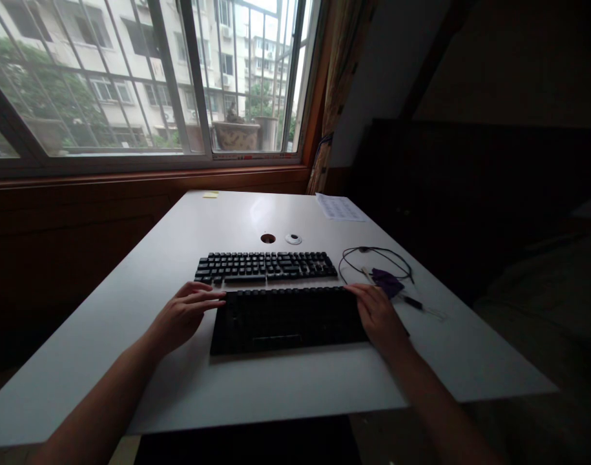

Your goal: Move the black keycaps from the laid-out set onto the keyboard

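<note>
A black keyboard [285, 320] lies across the near part of the white table, its face dark and a row of keys showing along the far edge. My left hand [185, 316] is at its far left corner, fingertips against the edge. Over the right end rests my right hand [377, 316], fingers bent around the far right corner. Both hands hold the keyboard between them. Just beyond it are rows of black keycaps [266, 265] in a keyboard layout, white showing between some of them.
On the right of the table [174, 400] lie a coiled black cable [396, 255], a purple cloth-like item [387, 283] and a small wire-ended tool [414, 302]. Farther back are a round hole [268, 238], a white ring-shaped cover [294, 239], printed paper [341, 208] and yellow notes [210, 194].
</note>
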Demonstrator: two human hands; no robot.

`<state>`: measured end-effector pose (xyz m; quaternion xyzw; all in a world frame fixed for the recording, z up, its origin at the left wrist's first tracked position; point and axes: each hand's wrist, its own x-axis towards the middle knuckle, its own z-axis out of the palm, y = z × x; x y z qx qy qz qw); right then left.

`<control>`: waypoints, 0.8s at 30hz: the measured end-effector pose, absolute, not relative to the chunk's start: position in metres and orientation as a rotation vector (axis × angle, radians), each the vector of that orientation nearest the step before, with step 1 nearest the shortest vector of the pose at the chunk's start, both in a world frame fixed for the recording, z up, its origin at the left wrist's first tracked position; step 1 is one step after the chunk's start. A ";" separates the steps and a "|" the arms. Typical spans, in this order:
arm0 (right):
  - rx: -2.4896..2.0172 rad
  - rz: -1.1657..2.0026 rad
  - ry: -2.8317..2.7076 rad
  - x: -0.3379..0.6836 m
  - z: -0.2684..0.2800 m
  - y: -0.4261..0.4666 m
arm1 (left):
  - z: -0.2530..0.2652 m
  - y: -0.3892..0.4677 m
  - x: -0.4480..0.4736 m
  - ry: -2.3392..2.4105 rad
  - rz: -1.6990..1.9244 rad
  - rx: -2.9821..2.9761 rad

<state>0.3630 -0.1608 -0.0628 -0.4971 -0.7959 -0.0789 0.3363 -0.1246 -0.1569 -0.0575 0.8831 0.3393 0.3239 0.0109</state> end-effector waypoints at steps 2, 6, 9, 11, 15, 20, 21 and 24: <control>-1.298 -0.240 -2.024 0.365 -0.060 -0.162 | -0.058 -0.157 -0.125 1.059 1.002 2.762; -1.330 -0.314 -1.872 0.369 -0.055 -0.166 | -0.059 -0.157 -0.126 1.054 1.001 2.784; -1.370 -0.308 -1.738 0.373 -0.054 -0.167 | -0.060 -0.157 -0.126 1.070 0.995 2.787; -1.391 -0.285 -1.658 0.376 -0.055 -0.167 | -0.060 -0.157 -0.126 1.070 0.993 2.784; -1.420 -0.224 -1.538 0.379 -0.056 -0.167 | -0.059 -0.158 -0.126 1.074 0.989 2.775; -1.431 -0.217 -1.478 0.380 -0.055 -0.167 | -0.058 -0.159 -0.125 1.073 0.982 2.772; -1.433 -0.226 -1.478 0.380 -0.054 -0.167 | -0.058 -0.159 -0.125 1.074 0.988 2.772; -1.431 -0.241 -1.490 0.382 -0.055 -0.165 | -0.058 -0.159 -0.125 1.069 0.997 2.765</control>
